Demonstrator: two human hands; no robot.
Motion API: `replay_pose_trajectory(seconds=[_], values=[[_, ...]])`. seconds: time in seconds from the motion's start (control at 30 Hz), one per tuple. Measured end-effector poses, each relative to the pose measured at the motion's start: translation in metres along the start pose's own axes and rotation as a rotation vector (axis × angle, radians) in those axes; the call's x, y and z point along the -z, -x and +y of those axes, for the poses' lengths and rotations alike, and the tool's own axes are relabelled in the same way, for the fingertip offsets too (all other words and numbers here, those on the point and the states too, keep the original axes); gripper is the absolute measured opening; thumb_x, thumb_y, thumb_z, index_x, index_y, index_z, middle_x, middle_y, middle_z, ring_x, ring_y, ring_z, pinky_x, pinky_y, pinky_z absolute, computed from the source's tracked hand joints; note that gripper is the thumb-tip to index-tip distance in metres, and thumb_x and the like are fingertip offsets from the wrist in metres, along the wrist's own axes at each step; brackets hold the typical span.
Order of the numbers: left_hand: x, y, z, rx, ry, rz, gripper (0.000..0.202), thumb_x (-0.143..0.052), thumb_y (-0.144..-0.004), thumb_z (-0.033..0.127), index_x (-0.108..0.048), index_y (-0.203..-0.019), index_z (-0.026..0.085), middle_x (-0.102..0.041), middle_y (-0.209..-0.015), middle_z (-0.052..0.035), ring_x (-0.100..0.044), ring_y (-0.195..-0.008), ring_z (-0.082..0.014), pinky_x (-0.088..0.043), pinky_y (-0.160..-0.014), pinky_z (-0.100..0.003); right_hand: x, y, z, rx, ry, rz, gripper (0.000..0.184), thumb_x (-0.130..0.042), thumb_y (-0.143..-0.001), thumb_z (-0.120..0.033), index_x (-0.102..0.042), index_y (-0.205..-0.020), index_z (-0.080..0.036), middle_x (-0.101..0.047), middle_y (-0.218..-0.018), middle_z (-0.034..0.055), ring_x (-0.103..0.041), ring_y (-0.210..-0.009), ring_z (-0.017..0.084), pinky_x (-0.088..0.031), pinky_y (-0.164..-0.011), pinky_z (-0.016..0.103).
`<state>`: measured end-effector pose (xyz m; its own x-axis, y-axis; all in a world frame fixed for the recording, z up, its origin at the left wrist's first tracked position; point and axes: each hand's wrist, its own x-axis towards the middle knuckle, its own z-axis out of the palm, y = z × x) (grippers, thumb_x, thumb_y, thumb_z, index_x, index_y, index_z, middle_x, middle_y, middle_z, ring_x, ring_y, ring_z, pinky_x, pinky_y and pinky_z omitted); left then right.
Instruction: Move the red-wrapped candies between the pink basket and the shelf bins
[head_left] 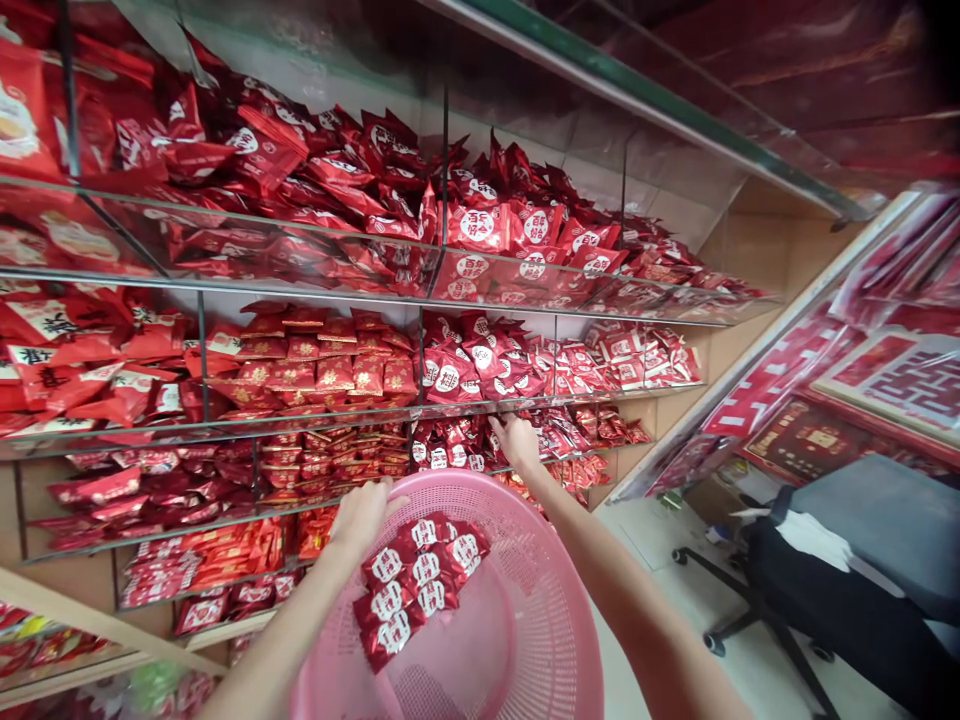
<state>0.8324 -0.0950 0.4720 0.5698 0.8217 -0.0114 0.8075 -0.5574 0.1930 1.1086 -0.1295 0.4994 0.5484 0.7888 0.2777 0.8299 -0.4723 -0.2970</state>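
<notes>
A round pink plastic basket (pixel 525 620) is held low in front of me. My left hand (pixel 364 515) grips its far rim, fingers wrapped over the edge. Several red foil packets with white round labels (pixel 420 585) lie inside the basket. My right hand (pixel 516 442) reaches over the basket into a glass shelf compartment full of the same red packets (pixel 457 450); its fingers are buried among them and hidden.
Glass shelves (pixel 300 290) in several tiers hold heaps of red packets and red boxes. To the right stand a black office chair (pixel 787 580) with a grey cushion and a display of red paper decorations (pixel 900 380). Pale floor lies below.
</notes>
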Motion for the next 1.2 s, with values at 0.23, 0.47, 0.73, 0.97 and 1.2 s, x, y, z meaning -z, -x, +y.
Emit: replay_pose_trajectory(seconds=[0.23, 0.47, 0.73, 0.97, 1.2], values=[[0.005, 0.001, 0.002, 0.012, -0.019, -0.027, 0.045, -0.030, -0.084, 0.053, -0.054, -0.094, 0.017, -0.066, -0.086, -0.0104, -0.063, -0.084, -0.0232, -0.043, -0.066, -0.028, 0.002, 0.009, 0.006, 0.019, -0.146, 0.065, 0.038, -0.025, -0.090, -0.032, -0.059, -0.090, -0.015, -0.064, -0.069, 0.0101, -0.057, -0.061, 0.015, -0.035, -0.061, 0.023], [0.004, 0.000, 0.003, 0.002, -0.036, -0.022, 0.046, -0.027, -0.085, 0.053, -0.054, -0.095, 0.017, -0.066, -0.084, -0.0105, -0.063, -0.082, -0.0242, -0.043, -0.065, -0.029, 0.007, 0.049, 0.020, 0.007, -0.682, 0.009, 0.044, -0.029, -0.085, -0.052, -0.056, -0.084, -0.017, -0.061, -0.064, 0.0048, -0.055, -0.051, 0.012, -0.041, -0.053, 0.022], [0.004, 0.001, 0.004, 0.025, -0.017, -0.024, 0.044, -0.029, -0.085, 0.052, -0.055, -0.094, 0.018, -0.066, -0.086, -0.0092, -0.062, -0.084, -0.0228, -0.043, -0.069, -0.028, 0.019, 0.089, 0.027, -0.136, -1.154, -0.111, 0.049, -0.049, -0.073, -0.059, -0.058, -0.096, -0.016, -0.066, -0.071, 0.0064, -0.060, -0.058, 0.016, -0.049, -0.057, 0.029], [0.001, 0.000, 0.002, 0.008, -0.028, -0.018, 0.047, -0.027, -0.085, 0.053, -0.055, -0.098, 0.018, -0.066, -0.087, -0.0104, -0.062, -0.084, -0.0226, -0.044, -0.070, -0.029, 0.026, 0.123, 0.016, 0.059, -1.085, -0.070, 0.031, -0.059, -0.074, -0.038, -0.065, -0.102, -0.027, -0.065, -0.104, 0.0026, -0.058, -0.097, 0.021, -0.043, -0.090, 0.037], [0.001, 0.000, 0.000, -0.024, -0.024, -0.025, 0.047, -0.031, -0.083, 0.055, -0.054, -0.098, 0.017, -0.066, -0.086, -0.0113, -0.063, -0.082, -0.0236, -0.044, -0.069, -0.030, 0.029, 0.139, 0.002, 0.004, -1.179, -0.156, 0.034, -0.061, -0.072, -0.035, -0.064, -0.104, -0.026, -0.062, -0.110, 0.0033, -0.057, -0.100, 0.021, -0.043, -0.091, 0.038]])
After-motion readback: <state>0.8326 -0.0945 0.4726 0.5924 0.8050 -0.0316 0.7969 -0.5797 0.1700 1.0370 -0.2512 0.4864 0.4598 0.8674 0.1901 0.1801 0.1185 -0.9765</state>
